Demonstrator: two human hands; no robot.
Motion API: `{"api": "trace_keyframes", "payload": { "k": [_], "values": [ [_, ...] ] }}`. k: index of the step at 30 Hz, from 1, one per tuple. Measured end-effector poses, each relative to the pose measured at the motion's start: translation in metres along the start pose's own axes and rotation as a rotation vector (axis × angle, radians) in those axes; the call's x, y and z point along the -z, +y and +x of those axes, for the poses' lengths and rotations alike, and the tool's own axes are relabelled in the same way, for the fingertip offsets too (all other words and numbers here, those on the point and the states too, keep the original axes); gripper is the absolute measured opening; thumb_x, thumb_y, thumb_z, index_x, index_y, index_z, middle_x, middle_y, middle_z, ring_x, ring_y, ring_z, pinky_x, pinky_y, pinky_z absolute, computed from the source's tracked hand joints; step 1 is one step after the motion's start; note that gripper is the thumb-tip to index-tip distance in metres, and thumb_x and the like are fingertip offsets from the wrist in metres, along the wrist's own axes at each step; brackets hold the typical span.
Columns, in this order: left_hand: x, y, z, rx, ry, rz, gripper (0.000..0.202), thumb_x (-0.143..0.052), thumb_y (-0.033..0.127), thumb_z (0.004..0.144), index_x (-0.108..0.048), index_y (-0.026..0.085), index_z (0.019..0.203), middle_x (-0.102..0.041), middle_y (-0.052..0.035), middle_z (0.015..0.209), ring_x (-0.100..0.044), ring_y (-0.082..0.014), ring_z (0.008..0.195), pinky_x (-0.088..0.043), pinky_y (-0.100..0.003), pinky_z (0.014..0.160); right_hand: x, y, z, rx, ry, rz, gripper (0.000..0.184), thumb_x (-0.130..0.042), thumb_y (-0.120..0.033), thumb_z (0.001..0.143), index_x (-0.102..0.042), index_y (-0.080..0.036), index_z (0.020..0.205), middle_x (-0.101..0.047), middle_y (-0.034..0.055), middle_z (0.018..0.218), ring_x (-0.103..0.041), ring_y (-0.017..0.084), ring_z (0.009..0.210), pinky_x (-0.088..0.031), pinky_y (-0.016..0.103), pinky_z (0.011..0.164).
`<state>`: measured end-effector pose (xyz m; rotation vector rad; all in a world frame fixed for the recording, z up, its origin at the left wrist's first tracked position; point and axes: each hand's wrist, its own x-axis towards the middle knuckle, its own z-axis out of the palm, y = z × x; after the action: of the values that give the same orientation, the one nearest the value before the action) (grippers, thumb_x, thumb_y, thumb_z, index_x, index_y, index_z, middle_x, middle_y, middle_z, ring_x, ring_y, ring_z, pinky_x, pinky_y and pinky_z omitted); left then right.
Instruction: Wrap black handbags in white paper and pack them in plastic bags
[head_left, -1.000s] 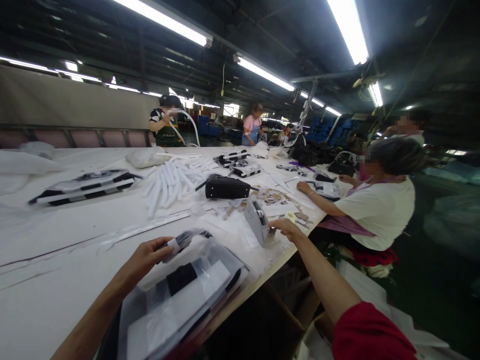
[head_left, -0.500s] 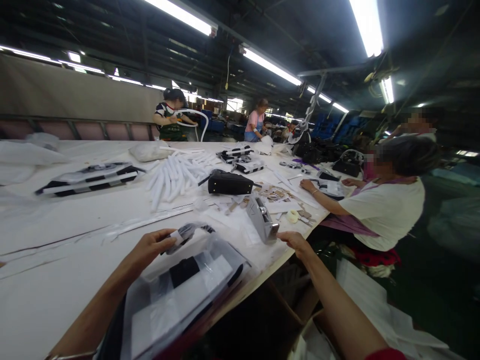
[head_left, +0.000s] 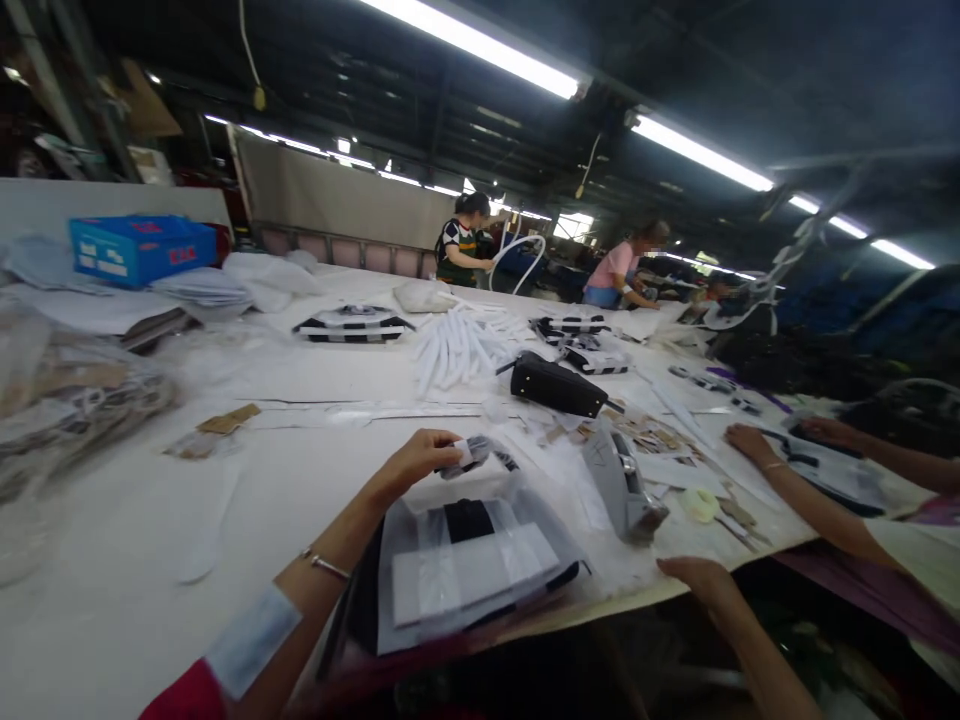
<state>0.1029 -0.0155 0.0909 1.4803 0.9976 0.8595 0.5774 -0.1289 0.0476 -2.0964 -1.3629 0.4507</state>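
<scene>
A black-and-white bag wrapped in clear plastic lies at the near edge of the white table. My left hand is closed on the wrapped handle at the bag's top. My right hand hovers at the table's edge, just below and right of a grey tape dispenser. It touches nothing that I can see. Its fingers are smeared, so I cannot make out whether they hold anything.
A black handbag, a heap of white rolls and striped bags lie further back. A co-worker's arms rest on the table at right, near a tape roll. A blue box and plastic bundles sit left.
My right hand has drawn back from the tape dispenser to the table's edge. My left hand stays on the bag's handle. The view has swung to the left.
</scene>
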Motion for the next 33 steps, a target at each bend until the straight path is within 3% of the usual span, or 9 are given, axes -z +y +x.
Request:
{"api": "trace_keyframes", "payload": {
  "k": [3, 5, 7, 10, 13, 16, 20, 25, 33],
  "values": [
    [0.001, 0.003, -0.003, 0.0, -0.011, -0.01, 0.034, -0.063, 0.032, 0.066, -0.075, 0.012, 0.091, -0.07, -0.0037, 0.078, -0.057, -0.0164, 0.069, -0.039, -0.027, 0.066, 0.007, -0.028, -0.016, -0.145, -0.148, 0.23, 0.028, -0.071, -0.052, 0.055, -0.077, -0.025, 0.06, -0.077, 0.0131, 0.088, -0.067, 0.04, 0.103, -0.049, 0.049, 0.097],
    [0.001, 0.006, -0.004, 0.004, -0.027, -0.018, 0.034, -0.062, 0.031, 0.066, -0.075, 0.011, 0.09, -0.069, -0.004, 0.078, -0.057, -0.0166, 0.069, -0.039, -0.027, 0.066, 0.008, -0.073, -0.032, -0.044, -0.201, 0.287, 0.035, -0.076, -0.054, 0.055, -0.079, -0.023, 0.071, -0.074, 0.0124, 0.108, -0.058, 0.04, 0.118, -0.042, 0.048, 0.106],
    [0.0, 0.008, -0.004, 0.01, -0.037, -0.028, 0.034, -0.062, 0.03, 0.066, -0.075, 0.011, 0.09, -0.069, -0.0043, 0.077, -0.057, -0.0168, 0.07, -0.04, -0.027, 0.066, -0.002, -0.131, -0.052, 0.127, -0.29, 0.338, 0.032, -0.077, -0.054, 0.064, -0.078, -0.023, 0.07, -0.063, 0.0086, 0.132, -0.052, 0.038, 0.127, -0.034, 0.048, 0.112],
    [-0.001, 0.008, -0.004, 0.007, -0.048, -0.048, 0.035, -0.063, 0.032, 0.066, -0.074, 0.01, 0.092, -0.068, -0.0045, 0.076, -0.056, -0.0162, 0.069, -0.039, -0.027, 0.066, -0.038, -0.214, -0.079, 0.391, -0.384, 0.406, 0.024, -0.077, -0.049, 0.07, -0.077, -0.025, 0.07, -0.061, 0.0069, 0.135, -0.042, 0.036, 0.136, -0.025, 0.052, 0.116],
    [0.0, 0.006, -0.005, -0.008, -0.066, -0.07, 0.033, -0.064, 0.032, 0.066, -0.074, 0.01, 0.089, -0.066, -0.0036, 0.072, -0.052, -0.0143, 0.064, -0.037, -0.026, 0.062, -0.087, -0.259, -0.089, 0.558, -0.355, 0.447, 0.015, -0.076, -0.044, 0.072, -0.077, -0.029, 0.07, -0.062, 0.0038, 0.134, -0.037, 0.035, 0.14, -0.013, 0.06, 0.118],
    [0.002, 0.006, -0.007, -0.022, -0.079, -0.103, 0.028, -0.065, 0.031, 0.065, -0.073, 0.01, 0.082, -0.062, -0.0019, 0.065, -0.049, -0.0126, 0.059, -0.035, -0.026, 0.059, -0.126, -0.267, -0.079, 0.627, -0.267, 0.434, 0.01, -0.073, -0.04, 0.076, -0.077, -0.031, 0.074, -0.06, 0.0029, 0.135, -0.037, 0.035, 0.14, -0.009, 0.065, 0.116],
    [0.005, 0.004, -0.007, -0.032, -0.109, -0.159, 0.028, -0.067, 0.032, 0.066, -0.073, 0.01, 0.081, -0.061, -0.0022, 0.064, -0.048, -0.0126, 0.059, -0.033, -0.026, 0.058, -0.151, -0.258, -0.06, 0.654, -0.113, 0.385, 0.011, -0.07, -0.037, 0.08, -0.077, -0.029, 0.076, -0.061, 0.0047, 0.134, -0.039, 0.033, 0.139, -0.009, 0.064, 0.116],
    [0.007, -0.002, -0.003, -0.039, -0.137, -0.233, 0.024, -0.068, 0.033, 0.067, -0.07, 0.01, 0.075, -0.058, -0.0011, 0.064, -0.046, -0.0116, 0.06, -0.031, -0.027, 0.059, -0.163, -0.253, -0.054, 0.749, 0.004, 0.366, 0.011, -0.068, -0.036, 0.083, -0.076, -0.029, 0.079, -0.065, 0.0049, 0.129, -0.045, 0.03, 0.135, -0.012, 0.061, 0.116],
    [0.008, -0.001, -0.002, -0.051, -0.147, -0.304, 0.026, -0.071, 0.037, 0.065, -0.06, 0.013, 0.064, -0.049, 0.0026, 0.062, -0.041, -0.0102, 0.059, -0.028, -0.027, 0.06, -0.171, -0.258, -0.05, 0.797, 0.05, 0.395, 0.014, -0.067, -0.038, 0.084, -0.075, -0.027, 0.081, -0.066, 0.0058, 0.126, -0.049, 0.029, 0.131, -0.013, 0.059, 0.117]
  ]
}}
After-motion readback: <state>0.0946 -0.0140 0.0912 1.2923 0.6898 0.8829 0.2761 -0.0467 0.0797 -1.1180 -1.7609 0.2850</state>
